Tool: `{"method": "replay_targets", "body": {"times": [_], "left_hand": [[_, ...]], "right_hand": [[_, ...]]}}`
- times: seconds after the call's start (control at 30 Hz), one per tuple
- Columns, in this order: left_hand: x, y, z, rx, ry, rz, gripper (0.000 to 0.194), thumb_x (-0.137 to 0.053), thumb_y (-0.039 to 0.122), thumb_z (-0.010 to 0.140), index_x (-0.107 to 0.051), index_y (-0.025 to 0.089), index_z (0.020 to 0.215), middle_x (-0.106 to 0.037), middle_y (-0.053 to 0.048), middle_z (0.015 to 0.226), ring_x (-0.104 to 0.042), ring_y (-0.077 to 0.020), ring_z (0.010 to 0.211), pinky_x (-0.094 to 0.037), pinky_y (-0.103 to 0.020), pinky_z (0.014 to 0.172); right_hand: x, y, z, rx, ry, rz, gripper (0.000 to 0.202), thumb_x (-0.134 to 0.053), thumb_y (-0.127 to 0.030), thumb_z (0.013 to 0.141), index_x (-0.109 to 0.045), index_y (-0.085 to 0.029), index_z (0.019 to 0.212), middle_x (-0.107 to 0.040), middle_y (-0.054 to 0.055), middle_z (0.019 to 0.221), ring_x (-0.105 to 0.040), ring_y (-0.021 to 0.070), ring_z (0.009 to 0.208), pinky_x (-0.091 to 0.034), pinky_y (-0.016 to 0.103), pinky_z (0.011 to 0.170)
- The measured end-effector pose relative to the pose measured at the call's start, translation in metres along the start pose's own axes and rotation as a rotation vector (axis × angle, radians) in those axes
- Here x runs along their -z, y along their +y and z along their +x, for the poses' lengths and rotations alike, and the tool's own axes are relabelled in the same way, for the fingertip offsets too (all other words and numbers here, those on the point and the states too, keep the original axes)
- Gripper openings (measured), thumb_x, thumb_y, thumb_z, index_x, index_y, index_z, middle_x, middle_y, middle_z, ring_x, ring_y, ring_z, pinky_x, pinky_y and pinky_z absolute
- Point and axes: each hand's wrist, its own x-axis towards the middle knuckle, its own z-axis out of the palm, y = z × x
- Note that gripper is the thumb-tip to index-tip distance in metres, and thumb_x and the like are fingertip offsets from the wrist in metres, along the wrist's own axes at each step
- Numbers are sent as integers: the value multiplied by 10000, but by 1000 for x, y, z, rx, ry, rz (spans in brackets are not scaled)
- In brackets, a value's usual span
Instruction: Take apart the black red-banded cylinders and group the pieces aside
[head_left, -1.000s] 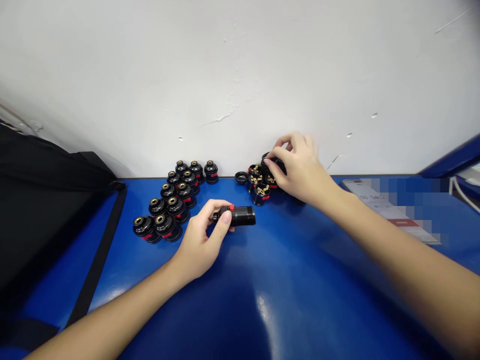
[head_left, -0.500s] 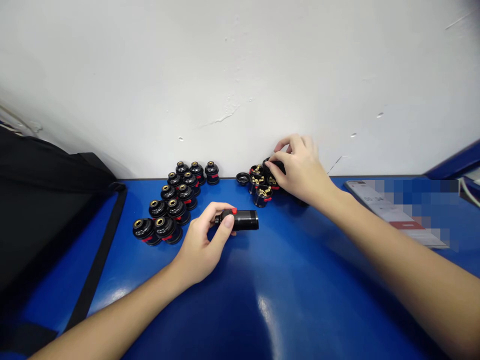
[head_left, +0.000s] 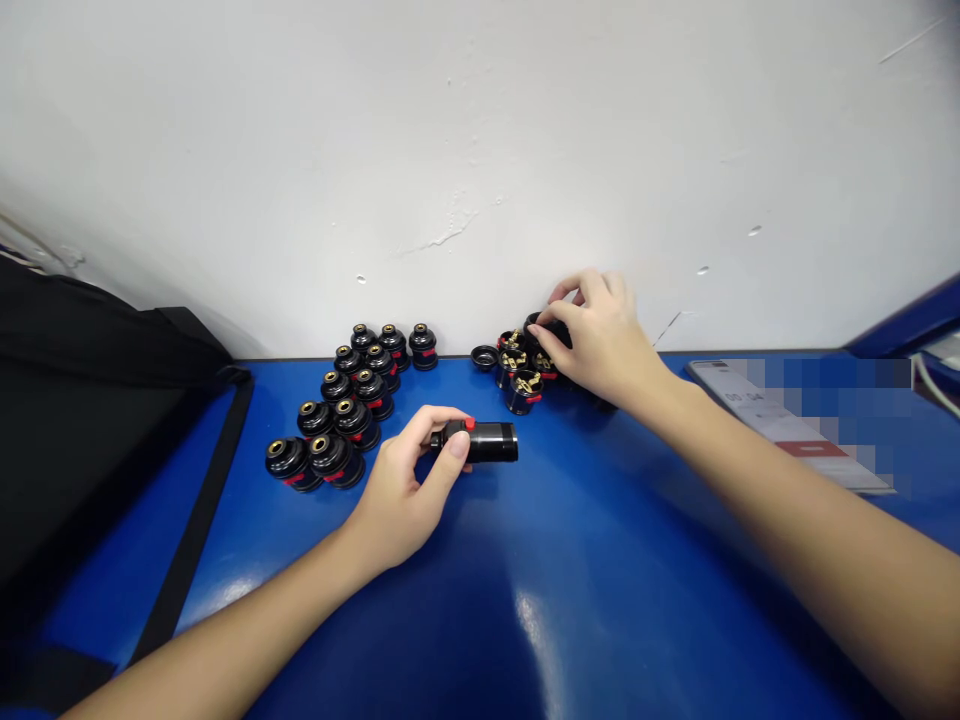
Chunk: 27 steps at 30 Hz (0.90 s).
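My left hand (head_left: 411, 480) is closed around a black cylindrical lamp socket (head_left: 489, 442) with a small red switch on its side. It is held lying level above the table, its wider end pointing right. Farther back, my right hand (head_left: 592, 325) has thumb and index finger closed around a black round part (head_left: 537, 324), mostly hidden by the fingers. Just left of that hand stand several open black socket bases (head_left: 523, 393) with brass contacts and red switches. A shallow black cap (head_left: 484, 357) lies beside them against the wall.
Several assembled black lamp sockets (head_left: 337, 460) stand in rows on the blue table (head_left: 420, 640), left of my left hand. A phone (head_left: 780, 420) lies at the right, partly pixelated. A black bag (head_left: 90, 420) with a strap occupies the left side. A white wall (head_left: 450, 150) closes off the back.
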Motion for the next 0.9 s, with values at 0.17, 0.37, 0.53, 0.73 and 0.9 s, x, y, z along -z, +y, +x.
{"method": "replay_targets", "body": {"times": [0.17, 0.37, 0.53, 0.73, 0.9], "left_hand": [[0, 0, -1, -19, 11, 20, 265, -522, 428, 1095, -637, 212, 1197, -704, -27, 993, -685, -168, 871, -534, -304, 832], [-2, -5, 0, -62, 33, 13, 261, -553, 383, 1088, -566, 233, 1302, -699, -41, 1081, -699, -176, 967, -555, -319, 924], [-3, -9, -3, -154, 55, 57, 346, -606, 336, 1065, -505, 228, 1378, -692, -76, 1240, -698, -196, 1130, -554, -315, 990], [-1, -2, -7, -151, -33, 148, 261, -524, 368, 1104, -521, 230, 1327, -694, -54, 1164, -690, -185, 1024, -542, -307, 903], [-2, 3, -6, -102, -98, 133, 251, -425, 420, 1133, -551, 213, 1198, -675, -25, 968, -642, -166, 812, -485, -296, 728]], "right_hand": [[15, -13, 3, -29, 60, 106, 136, -641, -305, 991, -716, -194, 966, -664, 174, 1142, -596, 344, 1055, -500, 556, 945], [52, -65, -10, -240, -158, 664, 169, -614, -369, 1028, -681, -214, 1023, -734, 83, 965, -686, 215, 788, -566, 374, 732], [62, -103, -35, -455, -632, 1028, 337, -530, -548, 1063, -660, -240, 1102, -749, 18, 801, -704, 180, 676, -552, 305, 634], [55, -125, -56, -703, -516, 1204, 407, -564, -630, 1021, -597, -235, 928, -531, -82, 472, -468, 114, 393, -375, 248, 434], [46, -136, -73, -771, -441, 1321, 400, -594, -653, 1005, -515, -262, 974, -490, -109, 510, -434, 107, 410, -319, 235, 423]]}}
